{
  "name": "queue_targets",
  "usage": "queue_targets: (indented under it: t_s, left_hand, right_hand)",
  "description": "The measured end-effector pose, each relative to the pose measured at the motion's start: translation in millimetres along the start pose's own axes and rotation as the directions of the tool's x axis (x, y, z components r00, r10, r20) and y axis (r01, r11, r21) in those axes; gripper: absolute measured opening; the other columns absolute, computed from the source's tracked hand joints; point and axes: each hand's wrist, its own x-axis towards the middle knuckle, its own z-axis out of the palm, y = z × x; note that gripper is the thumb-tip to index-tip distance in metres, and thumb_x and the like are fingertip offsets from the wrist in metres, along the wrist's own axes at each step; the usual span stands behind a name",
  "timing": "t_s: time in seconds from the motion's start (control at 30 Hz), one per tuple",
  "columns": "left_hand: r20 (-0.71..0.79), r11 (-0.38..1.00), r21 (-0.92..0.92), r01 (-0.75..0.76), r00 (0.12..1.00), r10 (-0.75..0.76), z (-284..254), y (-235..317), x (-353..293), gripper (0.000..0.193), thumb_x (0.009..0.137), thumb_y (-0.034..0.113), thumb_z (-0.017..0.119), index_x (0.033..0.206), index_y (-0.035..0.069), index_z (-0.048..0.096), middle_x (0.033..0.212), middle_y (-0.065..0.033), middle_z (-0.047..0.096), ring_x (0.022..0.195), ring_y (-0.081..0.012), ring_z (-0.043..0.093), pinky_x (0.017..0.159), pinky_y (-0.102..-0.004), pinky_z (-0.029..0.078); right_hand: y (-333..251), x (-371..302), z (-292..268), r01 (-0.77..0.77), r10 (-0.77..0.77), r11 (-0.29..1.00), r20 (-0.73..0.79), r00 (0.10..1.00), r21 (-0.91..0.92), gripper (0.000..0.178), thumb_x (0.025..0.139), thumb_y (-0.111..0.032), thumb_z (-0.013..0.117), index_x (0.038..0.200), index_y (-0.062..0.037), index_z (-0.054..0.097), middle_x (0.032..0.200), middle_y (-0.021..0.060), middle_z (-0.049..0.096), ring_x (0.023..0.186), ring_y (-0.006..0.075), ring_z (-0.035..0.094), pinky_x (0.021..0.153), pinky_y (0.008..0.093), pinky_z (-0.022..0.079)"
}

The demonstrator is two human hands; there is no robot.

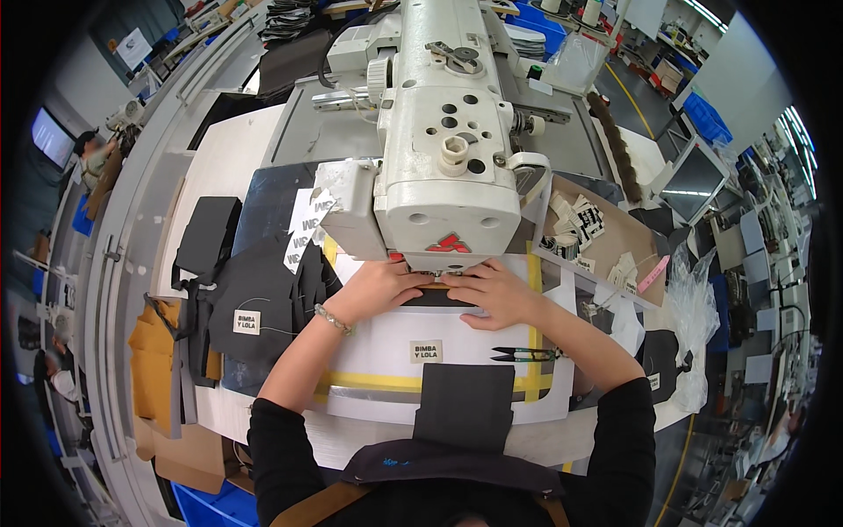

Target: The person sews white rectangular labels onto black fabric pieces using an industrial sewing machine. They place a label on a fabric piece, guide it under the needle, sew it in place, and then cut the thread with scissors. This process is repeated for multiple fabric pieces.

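Observation:
Both hands reach under the head of a white industrial sewing machine (450, 167). My left hand (379, 290), with a beaded bracelet at the wrist, lies with its fingers stretched toward the needle area. My right hand (493, 297) lies opposite, its fingers extended and the thumb apart. Between them a dark fabric piece (443, 299) with a brownish strip along its far edge rests on the white work surface (378, 347). The fingertips are partly hidden by the machine head. Nearer to me lie a small cream label (426, 351), green-handled thread snips (524, 354) and a dark fabric panel (465, 400).
Dark fabric pieces (263, 294) are piled on the left, beside white paper-backed strips (303, 233). A cardboard box (606, 237) of labels stands at the right, near crumpled clear plastic (692, 325). Mustard fabric (156, 360) hangs at the left table edge. A blue crate (215, 505) sits below.

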Motion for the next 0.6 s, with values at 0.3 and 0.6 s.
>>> queue_targets:
  t_s: [0.3, 0.6]
  left_hand:
    - [0.091, 0.985, -0.148, 0.092, 0.993, -0.079, 8, 3, 10, 0.032, 0.084, 0.019, 0.069, 0.116, 0.022, 0.07, 0.082, -0.0089, 0.07, 0.072, -0.0293, 0.066, 0.07, -0.0399, 0.053]
    - [-0.07, 0.994, -0.097, 0.052, 0.996, -0.059, 20, 4, 2, 0.028, 0.081, 0.019, 0.072, 0.109, 0.019, 0.074, 0.102, -0.0023, 0.07, 0.1, -0.0221, 0.063, 0.092, -0.0399, 0.045]
  right_hand:
    - [-2, 1, -4, -0.077, 0.077, 0.997, -0.02, 0.997, 0.017, 0.039, 0.08, -0.033, 0.07, 0.11, -0.0116, 0.058, 0.125, 0.0043, 0.06, 0.116, 0.0247, 0.052, 0.097, 0.0415, 0.036]
    - [-6, -4, -9, -0.111, 0.096, 0.987, -0.133, 0.986, -0.114, 0.029, 0.078, -0.026, 0.072, 0.102, -0.0139, 0.06, 0.113, 0.0023, 0.062, 0.109, 0.0228, 0.054, 0.093, 0.0422, 0.036]
